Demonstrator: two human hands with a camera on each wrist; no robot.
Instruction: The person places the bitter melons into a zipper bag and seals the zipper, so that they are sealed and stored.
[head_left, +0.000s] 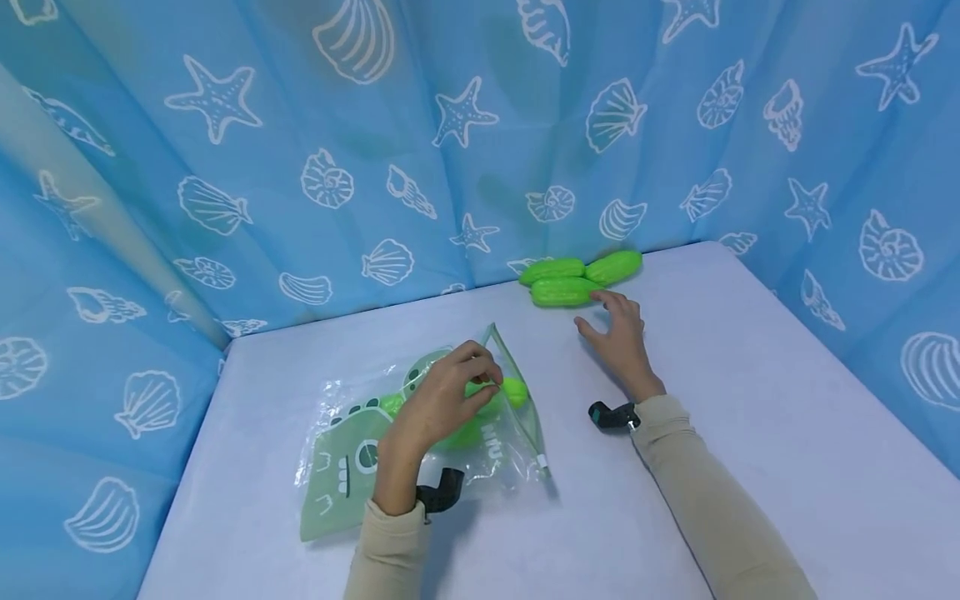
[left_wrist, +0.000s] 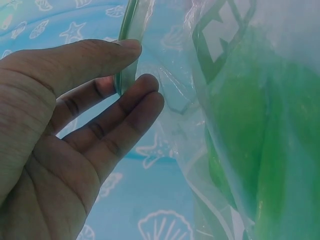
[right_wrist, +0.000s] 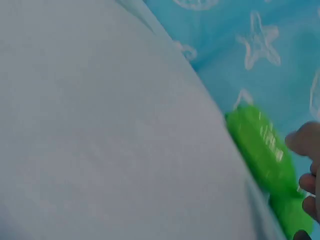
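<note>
My left hand [head_left: 442, 396] pinches the rim of a clear zip bag [head_left: 341, 492] printed with a green cartoon monster. In the left wrist view, the thumb and a finger meet at the bag's green edge strip [left_wrist: 131, 25]. Inside it lie bright green vegetable-like pieces [left_wrist: 255, 135], blurred by the plastic; one rounded end [head_left: 516, 392] shows near the bag's mouth. My right hand [head_left: 624, 342] reaches to the back, thumb and fingers spread, its fingertips right at the end of a ridged green cucumber-like piece [head_left: 562, 292]. Two similar pieces [head_left: 552, 269] [head_left: 615, 267] lie against it.
A white cloth covers the table [head_left: 637, 517]. Blue curtains [head_left: 480, 183] with shell and starfish prints stand along its back and sides. The bag's white slider [head_left: 542, 461] sits at the near end of its mouth. Black wrist cameras [head_left: 442, 492] are worn on both wrists.
</note>
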